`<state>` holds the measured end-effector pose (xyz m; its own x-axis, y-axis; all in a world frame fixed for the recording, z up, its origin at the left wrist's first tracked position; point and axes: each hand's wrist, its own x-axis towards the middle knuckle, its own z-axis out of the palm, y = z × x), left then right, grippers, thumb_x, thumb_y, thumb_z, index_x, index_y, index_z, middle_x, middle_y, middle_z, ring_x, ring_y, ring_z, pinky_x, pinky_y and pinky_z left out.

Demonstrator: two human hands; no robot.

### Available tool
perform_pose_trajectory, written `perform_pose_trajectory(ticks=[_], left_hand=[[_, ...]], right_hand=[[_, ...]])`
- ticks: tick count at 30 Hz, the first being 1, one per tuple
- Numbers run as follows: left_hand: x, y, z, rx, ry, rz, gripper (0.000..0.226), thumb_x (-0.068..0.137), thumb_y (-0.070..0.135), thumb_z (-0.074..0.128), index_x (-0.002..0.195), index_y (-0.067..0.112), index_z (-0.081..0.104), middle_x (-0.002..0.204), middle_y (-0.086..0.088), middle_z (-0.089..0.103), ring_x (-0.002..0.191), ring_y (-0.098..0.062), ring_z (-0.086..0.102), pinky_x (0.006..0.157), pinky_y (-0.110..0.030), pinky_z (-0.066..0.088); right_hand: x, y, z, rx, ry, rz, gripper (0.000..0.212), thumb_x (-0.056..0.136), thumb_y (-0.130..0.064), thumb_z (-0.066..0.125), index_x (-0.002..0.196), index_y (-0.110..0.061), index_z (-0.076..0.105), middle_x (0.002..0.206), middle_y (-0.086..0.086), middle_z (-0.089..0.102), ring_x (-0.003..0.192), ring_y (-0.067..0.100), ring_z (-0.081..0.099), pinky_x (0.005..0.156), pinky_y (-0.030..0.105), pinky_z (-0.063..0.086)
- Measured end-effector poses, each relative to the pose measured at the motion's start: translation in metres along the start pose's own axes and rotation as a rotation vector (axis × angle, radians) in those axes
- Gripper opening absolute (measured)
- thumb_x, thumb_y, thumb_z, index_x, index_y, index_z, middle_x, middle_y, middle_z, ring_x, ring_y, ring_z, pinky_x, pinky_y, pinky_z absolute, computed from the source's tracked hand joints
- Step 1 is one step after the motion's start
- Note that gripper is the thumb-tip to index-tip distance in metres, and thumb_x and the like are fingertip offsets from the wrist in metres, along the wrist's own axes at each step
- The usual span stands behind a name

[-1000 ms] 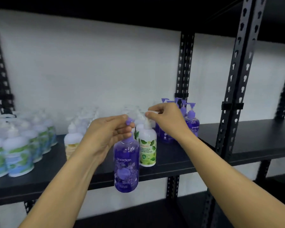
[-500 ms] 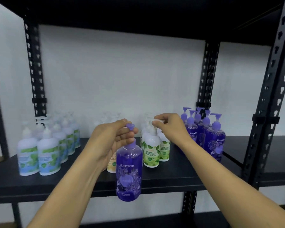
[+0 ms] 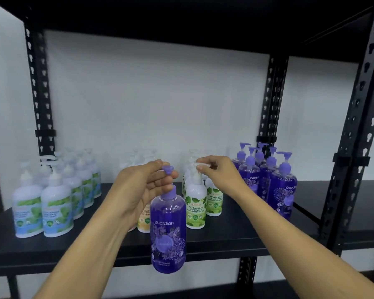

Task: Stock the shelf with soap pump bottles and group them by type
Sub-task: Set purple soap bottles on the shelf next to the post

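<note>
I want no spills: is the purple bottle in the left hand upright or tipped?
Upright. The purple bottle hangs from the left hand, pump on top, base straight down, in front of the shelf edge.

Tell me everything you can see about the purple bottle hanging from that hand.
The purple bottle is clear plastic filled with violet liquid, printed "guardian" above a lavender flower design. A matching purple pump head tops its neck. It hangs upright in the air, in front of the black shelf's front edge, not resting on it. The left hand holds it by the pump, fingers curled round the neck. Nothing else touches it.
</note>
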<state>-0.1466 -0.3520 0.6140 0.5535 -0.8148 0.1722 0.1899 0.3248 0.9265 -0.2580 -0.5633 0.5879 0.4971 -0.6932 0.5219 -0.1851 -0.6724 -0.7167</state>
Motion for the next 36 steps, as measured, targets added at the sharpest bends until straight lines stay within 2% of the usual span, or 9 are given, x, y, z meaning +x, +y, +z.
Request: perform_pose_trajectory(ticks=[4, 6, 10, 14, 17, 20, 24, 28, 36], left_hand=[[0.000, 0.000, -0.002, 0.002, 0.001, -0.001, 0.023, 0.097, 0.014, 0.055, 0.096, -0.004, 0.068, 0.085, -0.018, 0.075, 0.058, -0.012, 0.067, 0.054, -0.021, 0.056], [0.000, 0.000, -0.003, -0.001, 0.004, -0.004, 0.023, 0.097, 0.014, 0.055, 0.096, -0.004, 0.068, 0.084, -0.018, 0.075, 0.058, -0.012, 0.067, 0.054, -0.021, 0.056], [-0.002, -0.001, -0.006, 0.000, 0.012, -0.015, 0.022, 0.097, 0.014, 0.055, 0.096, -0.003, 0.068, 0.085, -0.018, 0.075, 0.059, -0.012, 0.067, 0.055, -0.020, 0.056], [-0.004, -0.002, -0.007, -0.006, 0.016, -0.021, 0.022, 0.098, 0.015, 0.054, 0.098, -0.003, 0.067, 0.083, -0.017, 0.075, 0.059, -0.012, 0.067, 0.055, -0.020, 0.056], [-0.005, -0.002, -0.007, -0.003, 0.019, -0.024, 0.022, 0.097, 0.015, 0.055, 0.098, -0.003, 0.067, 0.084, -0.017, 0.075, 0.059, -0.012, 0.067, 0.055, -0.020, 0.056], [-0.006, -0.002, -0.007, 0.014, 0.017, -0.022, 0.022, 0.097, 0.015, 0.054, 0.098, -0.003, 0.067, 0.085, -0.017, 0.075, 0.059, -0.012, 0.067, 0.056, -0.021, 0.057], [-0.009, -0.001, -0.007, 0.023, 0.019, -0.020, 0.019, 0.095, 0.010, 0.055, 0.099, -0.004, 0.068, 0.086, -0.018, 0.075, 0.060, -0.013, 0.068, 0.058, -0.021, 0.058], [-0.011, -0.001, -0.007, 0.039, 0.015, -0.022, 0.018, 0.093, 0.008, 0.056, 0.099, -0.004, 0.068, 0.085, -0.017, 0.075, 0.060, -0.013, 0.067, 0.058, -0.021, 0.058], [-0.013, 0.000, -0.002, 0.047, 0.006, -0.014, 0.019, 0.095, 0.009, 0.054, 0.098, -0.003, 0.068, 0.085, -0.017, 0.075, 0.060, -0.013, 0.068, 0.057, -0.021, 0.057]], right_hand=[[-0.001, 0.004, 0.004, 0.052, 0.012, -0.002, 0.022, 0.092, -0.024, 0.070, 0.114, -0.021, 0.073, 0.108, -0.007, 0.071, 0.091, 0.004, 0.062, 0.080, 0.018, 0.046], [-0.004, 0.007, 0.006, 0.086, 0.026, 0.000, 0.026, 0.093, -0.025, 0.070, 0.118, -0.021, 0.071, 0.111, -0.006, 0.071, 0.098, 0.006, 0.064, 0.083, 0.019, 0.048], [-0.020, 0.008, 0.009, 0.107, 0.107, 0.035, 0.044, 0.093, -0.028, 0.070, 0.134, -0.022, 0.058, 0.105, -0.002, 0.067, 0.097, 0.010, 0.064, 0.076, 0.011, 0.044], [-0.049, 0.014, 0.025, 0.066, 0.170, 0.083, 0.062, 0.085, -0.028, 0.077, 0.140, -0.022, 0.048, 0.105, -0.008, 0.060, 0.089, 0.004, 0.061, 0.070, 0.015, 0.046], [-0.066, 0.024, 0.040, 0.014, 0.144, 0.087, 0.071, 0.075, -0.030, 0.085, 0.137, -0.024, 0.049, 0.113, -0.006, 0.058, 0.097, 0.008, 0.060, 0.077, 0.020, 0.047], [-0.071, 0.033, 0.046, -0.044, 0.111, 0.068, 0.069, 0.074, -0.027, 0.087, 0.133, -0.023, 0.052, 0.121, -0.006, 0.058, 0.107, 0.010, 0.057, 0.085, 0.025, 0.050], [-0.068, 0.036, 0.037, 0.018, 0.040, 0.082, 0.064, 0.076, -0.021, 0.086, 0.132, -0.025, 0.054, 0.120, -0.009, 0.059, 0.104, 0.006, 0.058, 0.080, 0.013, 0.048], [-0.067, 0.039, 0.031, 0.047, -0.014, 0.078, 0.059, 0.077, -0.019, 0.085, 0.129, -0.027, 0.056, 0.119, -0.009, 0.064, 0.105, 0.006, 0.063, 0.087, 0.025, 0.055], [-0.066, 0.042, 0.030, 0.051, -0.034, 0.065, 0.061, 0.080, -0.020, 0.083, 0.133, -0.026, 0.054, 0.124, -0.007, 0.062, 0.107, 0.008, 0.061, 0.088, 0.027, 0.055]])
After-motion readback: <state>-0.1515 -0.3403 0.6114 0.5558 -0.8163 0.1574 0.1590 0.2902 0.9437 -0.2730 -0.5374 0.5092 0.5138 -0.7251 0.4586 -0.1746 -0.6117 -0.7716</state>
